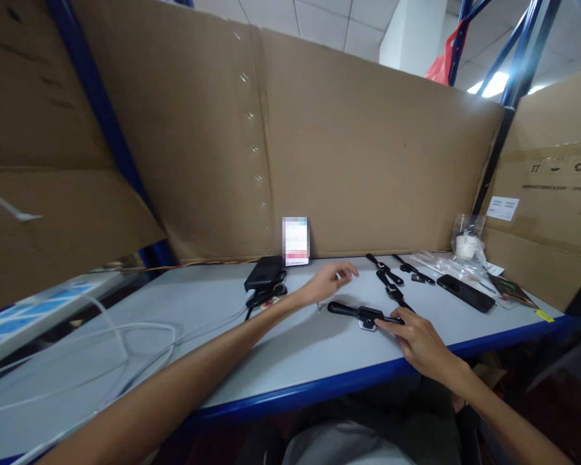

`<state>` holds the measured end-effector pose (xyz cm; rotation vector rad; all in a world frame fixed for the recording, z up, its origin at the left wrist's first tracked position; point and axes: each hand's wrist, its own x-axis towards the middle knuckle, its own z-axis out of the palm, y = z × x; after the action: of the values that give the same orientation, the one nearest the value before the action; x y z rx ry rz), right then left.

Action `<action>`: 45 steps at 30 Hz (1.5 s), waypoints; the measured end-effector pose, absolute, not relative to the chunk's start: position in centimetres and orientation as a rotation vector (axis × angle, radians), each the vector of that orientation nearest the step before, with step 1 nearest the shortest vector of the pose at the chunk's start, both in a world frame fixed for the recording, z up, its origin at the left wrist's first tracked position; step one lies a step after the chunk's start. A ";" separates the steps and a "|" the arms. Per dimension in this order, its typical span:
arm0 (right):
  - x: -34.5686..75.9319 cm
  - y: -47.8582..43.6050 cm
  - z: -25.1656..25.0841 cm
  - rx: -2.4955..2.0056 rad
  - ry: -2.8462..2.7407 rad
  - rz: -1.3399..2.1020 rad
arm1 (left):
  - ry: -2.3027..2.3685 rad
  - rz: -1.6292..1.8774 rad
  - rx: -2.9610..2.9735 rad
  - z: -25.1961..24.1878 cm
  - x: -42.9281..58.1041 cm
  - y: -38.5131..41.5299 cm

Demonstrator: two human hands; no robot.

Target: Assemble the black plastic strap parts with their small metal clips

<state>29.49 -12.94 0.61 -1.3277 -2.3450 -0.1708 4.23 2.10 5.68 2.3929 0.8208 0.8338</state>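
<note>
My right hand (416,339) grips the right handle of a black two-handled tool (366,314) near the table's front edge. A pale, shiny plate shows under the middle of this tool. Above and behind its left end is my left hand (328,282), with its fingers loosely curled and apart and nothing between them. Similar black tools lie further back: one (394,290) just behind my right hand, another (385,269) beyond it, and a third (413,268) to the right. By that third one sits a small dark piece (417,278).
A lit phone (295,242) leans against the cardboard wall (348,161). Left of it are a black box (264,274) and white cables (169,336). To the right lie a dark phone (465,294), plastic bags (448,266) and a wrapped white cup (466,246).
</note>
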 end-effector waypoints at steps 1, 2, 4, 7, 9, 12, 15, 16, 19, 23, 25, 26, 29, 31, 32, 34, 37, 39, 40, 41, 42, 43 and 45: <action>29.5 -12.9 0.5 -1.328 -2.340 -0.173 | 0.929 0.914 2.412 6.3 3.4 2.9; 29.6 -12.9 0.4 -1.325 -2.334 -0.176 | 1.021 0.912 2.463 6.9 2.4 3.5; 29.6 -12.8 0.2 -1.317 -2.321 -0.179 | 1.079 0.552 2.581 7.8 0.6 4.4; 29.6 -12.8 0.1 -1.319 -2.310 -0.182 | 1.073 0.057 2.521 8.6 -1.2 4.4; 29.6 -12.8 0.1 -1.327 -2.311 -0.185 | 1.090 -0.076 2.433 8.6 -1.4 3.7; 29.5 -12.8 0.1 -1.334 -2.311 -0.186 | 1.165 -0.180 2.390 8.1 -0.9 2.7; 29.5 -12.8 0.1 -1.331 -2.312 -0.176 | 1.198 -0.191 2.438 7.5 -0.3 2.3; 29.5 -12.8 0.1 -1.329 -2.314 -0.172 | 1.184 -0.189 2.446 7.4 -0.3 2.3; 29.5 -12.8 0.1 -1.322 -2.313 -0.173 | 1.116 -0.124 2.498 7.6 -0.3 2.4; 29.4 -12.9 0.3 -1.328 -2.316 -0.184 | 0.982 0.196 2.697 8.4 1.0 1.2; 29.4 -13.0 0.3 -1.329 -2.317 -0.178 | 0.855 0.340 2.755 8.5 2.5 -0.2; 29.4 -13.0 0.4 -1.325 -2.317 -0.174 | 0.792 0.430 2.764 8.4 3.3 -1.0; 29.3 -13.0 0.5 -1.312 -2.318 -0.163 | 0.661 0.608 2.699 7.6 5.5 -3.3; 29.3 -13.0 0.5 -1.314 -2.316 -0.165 | 0.659 0.616 2.627 6.9 6.3 -4.4; 29.3 -13.0 0.6 -1.317 -2.316 -0.165 | 0.674 0.603 2.591 6.6 6.6 -4.8; 29.3 -13.0 0.6 -1.318 -2.314 -0.164 | 0.702 0.562 2.543 6.0 6.8 -5.2; 29.3 -13.0 0.6 -1.303 -2.315 -0.157 | 0.715 0.510 2.529 5.6 7.0 -5.4; 29.4 -12.9 0.5 -1.294 -2.316 -0.157 | 0.723 0.473 2.548 5.6 7.0 -5.3; 29.4 -12.9 0.4 -1.294 -2.317 -0.157 | 0.736 0.455 2.558 5.6 7.0 -5.3; 29.4 -12.8 0.4 -1.296 -2.317 -0.156 | 0.754 0.435 2.571 5.6 7.0 -5.2; 29.4 -12.8 0.3 -1.300 -2.316 -0.155 | 0.776 0.413 2.582 5.6 7.0 -5.2; 29.4 -12.8 0.3 -1.305 -2.317 -0.155 | 0.796 0.392 2.593 5.6 7.0 -5.1; 29.4 -12.8 0.4 -1.311 -2.317 -0.150 | 0.811 0.360 2.630 5.6 7.0 -5.1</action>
<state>29.41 -12.77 0.35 -1.3110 -2.3172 -0.1497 6.97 -5.14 5.59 2.6300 0.8108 0.3598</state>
